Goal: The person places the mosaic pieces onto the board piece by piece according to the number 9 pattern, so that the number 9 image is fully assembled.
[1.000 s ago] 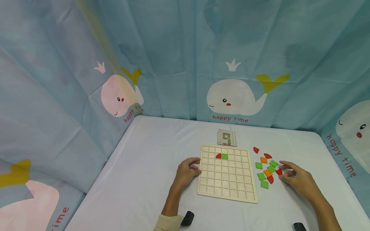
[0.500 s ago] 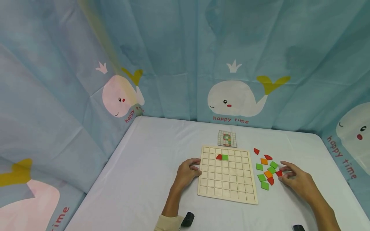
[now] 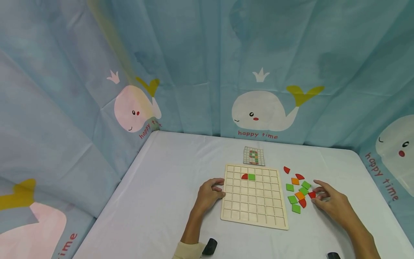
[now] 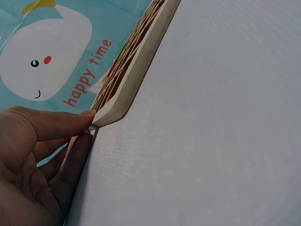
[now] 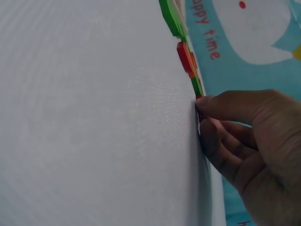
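A wooden grid board (image 3: 253, 201) lies on the white table, with a red quarter-circle tile (image 3: 245, 176) and a green square tile (image 3: 251, 177) side by side in its upper cells. My left hand (image 3: 208, 194) holds the board's left edge; in the left wrist view the thumb (image 4: 61, 125) lies at the board's rim (image 4: 136, 80). Right of the board, my right hand (image 3: 333, 201) has its thumb and a curled finger at another red quarter-circle tile (image 3: 312, 194), the index finger raised apart. In the right wrist view the fingers mostly hide this tile.
Several loose green squares (image 3: 292, 199), orange squares (image 3: 295, 181) and red quarter circles (image 3: 286, 169) lie between the board and my right hand. Behind the board is a small pattern card (image 3: 253, 156). Dark objects (image 3: 210, 246) sit near my forearms. A whale-print curtain (image 3: 194, 104) surrounds the table.
The red tile at my right fingertips has turned slightly, and the fingers have drawn in a little around it. My left hand stays at the board's edge.
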`<state>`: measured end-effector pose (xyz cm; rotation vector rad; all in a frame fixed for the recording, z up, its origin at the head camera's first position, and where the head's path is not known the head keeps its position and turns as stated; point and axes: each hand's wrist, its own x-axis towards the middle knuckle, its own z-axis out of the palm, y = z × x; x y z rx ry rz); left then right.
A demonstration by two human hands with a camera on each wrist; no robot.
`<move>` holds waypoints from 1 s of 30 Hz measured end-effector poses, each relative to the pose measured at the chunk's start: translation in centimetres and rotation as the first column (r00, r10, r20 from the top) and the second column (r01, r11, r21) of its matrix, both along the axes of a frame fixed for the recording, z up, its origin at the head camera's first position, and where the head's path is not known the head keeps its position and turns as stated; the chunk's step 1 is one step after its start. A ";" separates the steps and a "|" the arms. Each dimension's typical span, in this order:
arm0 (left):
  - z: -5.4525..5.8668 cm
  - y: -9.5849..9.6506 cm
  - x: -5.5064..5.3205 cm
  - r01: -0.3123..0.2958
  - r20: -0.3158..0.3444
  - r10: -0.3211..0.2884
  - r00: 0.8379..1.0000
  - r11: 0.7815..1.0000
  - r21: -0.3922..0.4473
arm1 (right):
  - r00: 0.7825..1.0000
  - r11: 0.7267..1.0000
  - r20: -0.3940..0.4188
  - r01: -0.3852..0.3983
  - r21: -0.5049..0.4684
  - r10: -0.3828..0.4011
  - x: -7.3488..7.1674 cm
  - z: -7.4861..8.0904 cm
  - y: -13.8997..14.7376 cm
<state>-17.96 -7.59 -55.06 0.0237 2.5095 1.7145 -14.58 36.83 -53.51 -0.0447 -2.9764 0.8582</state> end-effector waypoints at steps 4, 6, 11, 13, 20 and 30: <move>0.0 0.0 0.0 0.000 -0.002 0.000 1.000 1.000 -0.002 | 1.000 1.000 -0.006 -0.001 -0.008 0.001 0.0 0.1 -0.1; 0.0 0.0 -0.1 -0.003 -0.005 0.003 1.000 1.000 -0.005 | 1.000 1.000 -0.015 -0.003 -0.005 0.003 -0.1 0.1 -0.1; 0.0 0.0 -0.1 -0.006 -0.005 0.006 1.000 1.000 -0.009 | 0.999 1.000 -0.045 -0.012 -0.020 0.011 -0.1 0.2 -0.4; 0.0 0.0 -0.1 -0.004 -0.003 0.004 1.000 1.000 -0.007 | 0.998 0.999 -0.058 -0.019 -0.039 0.017 -0.1 0.3 -0.6; -0.1 0.0 -0.1 -0.004 -0.004 0.004 1.000 1.000 -0.006 | 0.991 0.997 -0.131 -0.041 -0.065 0.032 -0.2 0.9 -1.6; -0.1 0.0 -0.1 -0.003 -0.008 0.003 1.000 1.000 -0.009 | 0.978 0.995 -0.202 -0.062 -0.084 0.043 -0.8 1.8 -3.2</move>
